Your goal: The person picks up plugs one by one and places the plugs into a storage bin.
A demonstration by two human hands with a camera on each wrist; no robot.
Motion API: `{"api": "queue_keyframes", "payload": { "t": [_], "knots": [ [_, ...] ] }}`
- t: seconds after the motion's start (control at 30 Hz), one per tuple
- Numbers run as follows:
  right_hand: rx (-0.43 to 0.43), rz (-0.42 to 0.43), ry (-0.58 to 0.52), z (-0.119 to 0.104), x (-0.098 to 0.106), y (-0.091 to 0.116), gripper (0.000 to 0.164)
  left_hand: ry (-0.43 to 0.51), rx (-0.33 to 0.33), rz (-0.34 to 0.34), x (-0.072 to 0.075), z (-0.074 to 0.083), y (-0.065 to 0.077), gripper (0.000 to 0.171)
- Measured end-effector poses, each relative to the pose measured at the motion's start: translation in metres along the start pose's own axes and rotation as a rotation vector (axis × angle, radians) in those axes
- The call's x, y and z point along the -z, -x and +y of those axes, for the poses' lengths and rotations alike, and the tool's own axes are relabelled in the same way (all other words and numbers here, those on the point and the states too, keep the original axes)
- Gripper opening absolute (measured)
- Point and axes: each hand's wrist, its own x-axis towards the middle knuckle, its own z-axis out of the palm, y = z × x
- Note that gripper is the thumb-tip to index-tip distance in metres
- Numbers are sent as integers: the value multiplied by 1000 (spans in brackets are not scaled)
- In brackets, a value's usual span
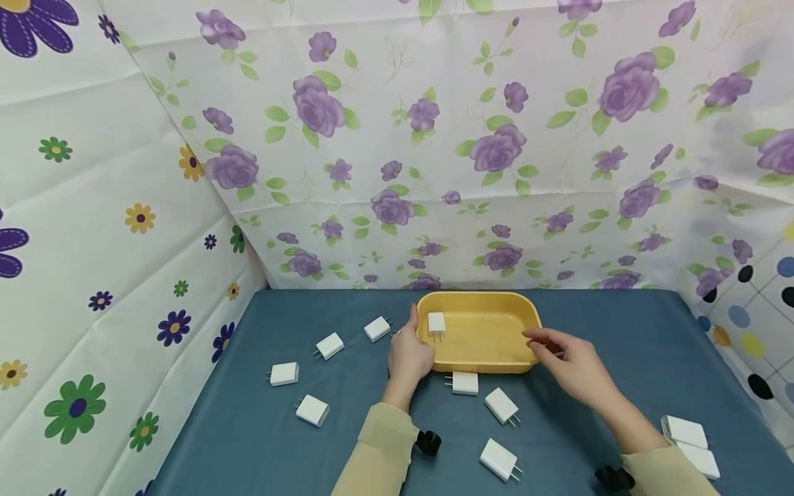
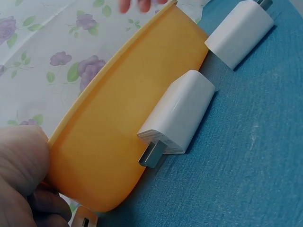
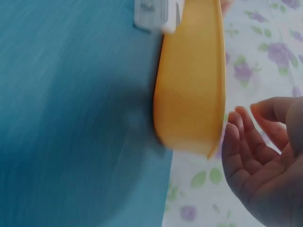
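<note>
A yellow plastic tray [image 1: 490, 365] stands on the table near the back, with one white charger plug [image 1: 437, 322] inside at its left. My left hand [image 1: 410, 353] holds the tray's left end, thumb up along the rim and fingers bent low beside the wall. At the right end, my right hand [image 1: 573, 365] hovers by the rim with loosely bent fingers and nothing in them; the right wrist view shows its fingertips [image 3: 230, 130] just off the tray. Another charger plug [image 1: 465, 383] lies right against the tray's front wall.
In front of the tray lie two plugs [image 1: 502, 406] [image 1: 499, 459]. Several more, such as this plug [image 1: 284, 374], are scattered on the blue tablecloth [image 1: 236, 448] at left. Two white plugs [image 1: 685, 432] sit together at far right. Flowered sheets [image 1: 372, 138] hang around the table.
</note>
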Motion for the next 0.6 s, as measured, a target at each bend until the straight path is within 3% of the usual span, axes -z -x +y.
{"api": "queue_keyframes", "payload": {
  "t": [0.27,0.47,0.6],
  "knots": [
    [-106,-82,37,30,33,22,42,14,21,-1,0,0,-1,96],
    [-220,-160,102,52,69,45,59,-4,6,-7,-2,-1,-1,95],
    [-286,-230,165,70,94,57,54,0,6,7,-2,-2,-1,95]
  ]
}}
